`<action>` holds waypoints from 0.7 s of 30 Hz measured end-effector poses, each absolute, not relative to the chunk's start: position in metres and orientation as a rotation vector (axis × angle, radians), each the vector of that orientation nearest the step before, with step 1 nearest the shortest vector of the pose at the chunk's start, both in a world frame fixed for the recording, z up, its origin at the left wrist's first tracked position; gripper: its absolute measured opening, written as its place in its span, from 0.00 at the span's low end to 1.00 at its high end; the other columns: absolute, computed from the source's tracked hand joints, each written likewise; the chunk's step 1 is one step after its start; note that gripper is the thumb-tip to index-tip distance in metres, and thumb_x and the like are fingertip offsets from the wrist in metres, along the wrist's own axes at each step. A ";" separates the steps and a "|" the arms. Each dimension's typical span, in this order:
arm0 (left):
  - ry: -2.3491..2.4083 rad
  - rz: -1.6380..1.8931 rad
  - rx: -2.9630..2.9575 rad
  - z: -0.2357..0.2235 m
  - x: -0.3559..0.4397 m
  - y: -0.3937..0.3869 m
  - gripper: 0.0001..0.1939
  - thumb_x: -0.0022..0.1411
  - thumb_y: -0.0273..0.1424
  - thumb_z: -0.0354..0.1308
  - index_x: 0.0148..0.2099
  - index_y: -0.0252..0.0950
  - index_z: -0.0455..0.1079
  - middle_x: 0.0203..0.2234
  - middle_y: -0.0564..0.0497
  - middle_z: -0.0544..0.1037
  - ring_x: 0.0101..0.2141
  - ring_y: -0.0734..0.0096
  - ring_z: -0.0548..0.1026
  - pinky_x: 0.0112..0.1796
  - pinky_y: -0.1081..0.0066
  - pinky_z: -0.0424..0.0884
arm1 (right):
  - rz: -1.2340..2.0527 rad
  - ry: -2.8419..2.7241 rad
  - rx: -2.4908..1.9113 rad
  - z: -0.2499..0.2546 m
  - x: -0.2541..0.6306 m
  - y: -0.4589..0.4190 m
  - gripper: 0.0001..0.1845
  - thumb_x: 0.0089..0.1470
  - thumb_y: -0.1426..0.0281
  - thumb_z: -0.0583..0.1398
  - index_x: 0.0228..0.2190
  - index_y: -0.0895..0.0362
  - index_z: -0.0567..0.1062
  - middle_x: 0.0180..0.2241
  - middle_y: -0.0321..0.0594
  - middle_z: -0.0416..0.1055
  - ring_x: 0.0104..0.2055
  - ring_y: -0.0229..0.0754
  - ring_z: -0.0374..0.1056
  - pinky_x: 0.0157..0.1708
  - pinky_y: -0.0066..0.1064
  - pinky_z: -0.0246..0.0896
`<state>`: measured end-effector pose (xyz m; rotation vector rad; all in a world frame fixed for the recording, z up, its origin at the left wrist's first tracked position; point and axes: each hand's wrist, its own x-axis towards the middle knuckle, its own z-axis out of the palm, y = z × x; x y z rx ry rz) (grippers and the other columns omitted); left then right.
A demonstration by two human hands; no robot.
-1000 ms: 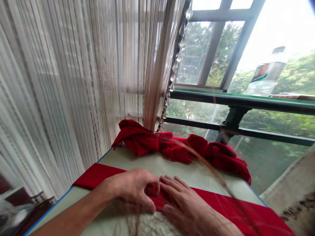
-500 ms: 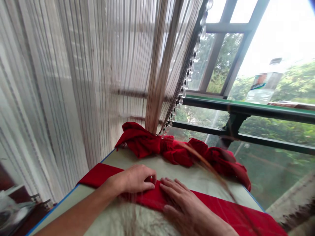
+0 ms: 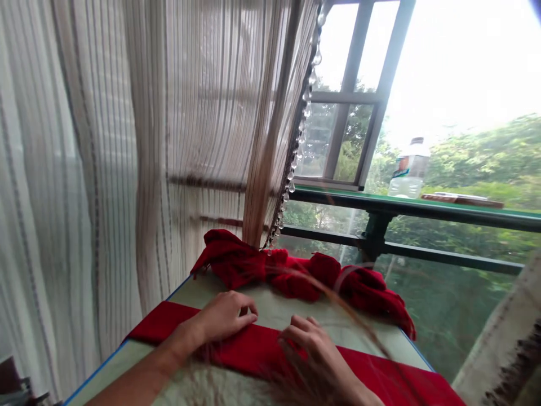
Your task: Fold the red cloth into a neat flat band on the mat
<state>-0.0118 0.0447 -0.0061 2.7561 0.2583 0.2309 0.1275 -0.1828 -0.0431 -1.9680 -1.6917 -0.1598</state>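
The folded red strip (image 3: pixel 376 375) lies across the pale table (image 3: pixel 270 304), running from nine o'clock to about four o'clock beneath both hands. The left hand (image 3: pixel 226 317) sits over its far edge, thumb and forefinger curled toward each other; whether they pinch fabric, I cannot tell. At that hand's four o'clock, the right hand (image 3: pixel 313 347) has its fingers loosely bent above the strip, clasping nothing. Crumpled red cloth (image 3: pixel 302 279) lies at twelve o'clock, the striped curtain (image 3: pixel 203 124) toward eleven, and a bottle (image 3: pixel 408 177) at two.
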 end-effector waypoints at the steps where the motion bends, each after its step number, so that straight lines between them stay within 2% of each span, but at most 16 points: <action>1: 0.252 0.227 2.753 -0.006 -0.012 0.044 0.13 0.69 0.40 0.60 0.46 0.41 0.83 0.39 0.48 0.87 0.40 0.60 0.82 0.41 0.70 0.69 | -0.171 -1.662 -1.979 -0.043 0.127 -0.184 0.15 0.69 0.67 0.55 0.34 0.49 0.80 0.33 0.38 0.78 0.34 0.46 0.75 0.44 0.42 0.66; 8: 0.165 0.201 2.735 -0.007 -0.012 0.042 0.11 0.70 0.35 0.61 0.50 0.44 0.83 0.41 0.50 0.86 0.41 0.62 0.81 0.43 0.71 0.68 | -0.124 -1.630 -2.000 -0.053 0.133 -0.183 0.17 0.65 0.67 0.54 0.28 0.50 0.78 0.29 0.38 0.77 0.29 0.45 0.73 0.32 0.35 0.63; 12: 0.167 0.170 2.745 -0.009 -0.010 0.042 0.12 0.68 0.35 0.64 0.51 0.44 0.84 0.38 0.50 0.86 0.39 0.61 0.81 0.41 0.70 0.68 | -0.060 -1.630 -2.029 -0.057 0.136 -0.180 0.16 0.65 0.66 0.55 0.31 0.50 0.81 0.31 0.40 0.80 0.31 0.47 0.76 0.33 0.35 0.64; 16: 0.116 0.114 2.744 -0.009 -0.011 0.041 0.09 0.66 0.33 0.66 0.47 0.45 0.87 0.42 0.50 0.88 0.44 0.58 0.82 0.45 0.70 0.69 | -0.016 -1.580 -2.070 -0.052 0.133 -0.182 0.17 0.66 0.65 0.54 0.33 0.50 0.82 0.31 0.40 0.81 0.32 0.48 0.77 0.33 0.35 0.65; 21: 0.101 0.110 2.726 -0.009 -0.013 0.041 0.10 0.66 0.31 0.66 0.48 0.43 0.87 0.43 0.48 0.88 0.45 0.57 0.83 0.46 0.68 0.70 | -0.005 -1.517 -2.096 -0.043 0.131 -0.186 0.18 0.68 0.66 0.53 0.35 0.50 0.82 0.33 0.42 0.82 0.34 0.49 0.79 0.36 0.36 0.66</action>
